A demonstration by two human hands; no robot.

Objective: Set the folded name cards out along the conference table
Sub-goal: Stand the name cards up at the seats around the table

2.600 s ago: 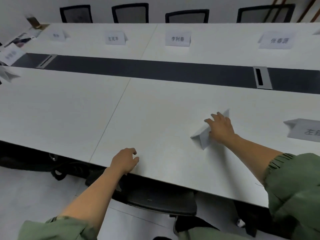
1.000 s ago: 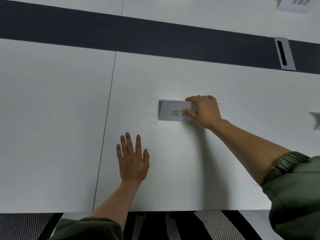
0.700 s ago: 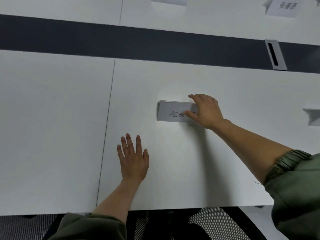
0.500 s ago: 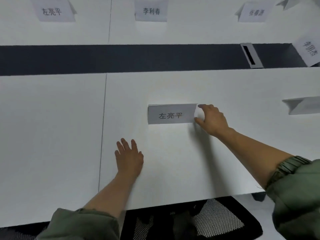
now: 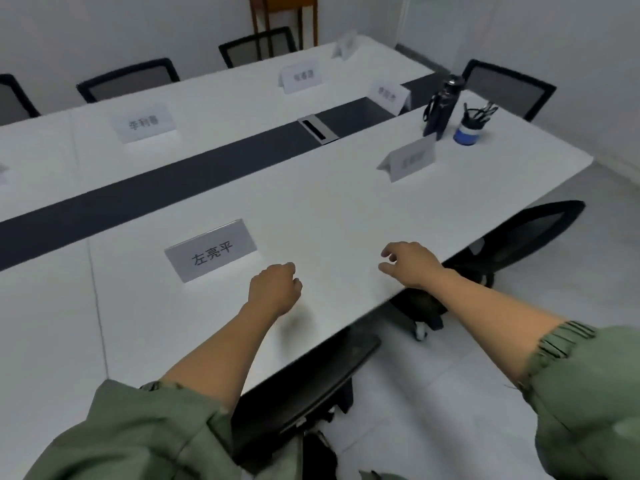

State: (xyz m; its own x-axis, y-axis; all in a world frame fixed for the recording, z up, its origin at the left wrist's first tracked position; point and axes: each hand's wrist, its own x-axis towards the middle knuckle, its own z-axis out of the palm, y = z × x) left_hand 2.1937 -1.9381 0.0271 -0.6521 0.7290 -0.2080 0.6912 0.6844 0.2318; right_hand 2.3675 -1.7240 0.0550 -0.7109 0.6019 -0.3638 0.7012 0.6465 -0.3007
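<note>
Our left hand (image 5: 275, 289) hangs just above the white table (image 5: 329, 209), its fingers curled into a fist with nothing in it, the forearm reaching in from a rolled green sleeve (image 5: 145, 431). Our right hand (image 5: 408, 263) hovers over the table's near edge, palm down, fingers loosely bent and thumb apart, holding nothing. Neither hand touches a card.

The nearest name card (image 5: 211, 251) stands folded like a tent just beyond our left hand, its printed face towards us. A second card (image 5: 410, 161) stands further right on the same side. Across the dark centre strip (image 5: 173, 174) we see three more cards (image 5: 143, 124), and one (image 5: 389, 95) stands at the strip's far end.

Near the far right corner a blue pen pot (image 5: 467, 131) holds several dark pens (image 5: 479, 112). Just beside it stands a dark bottle (image 5: 443, 105), cap on; we cannot tell what it holds.
</note>
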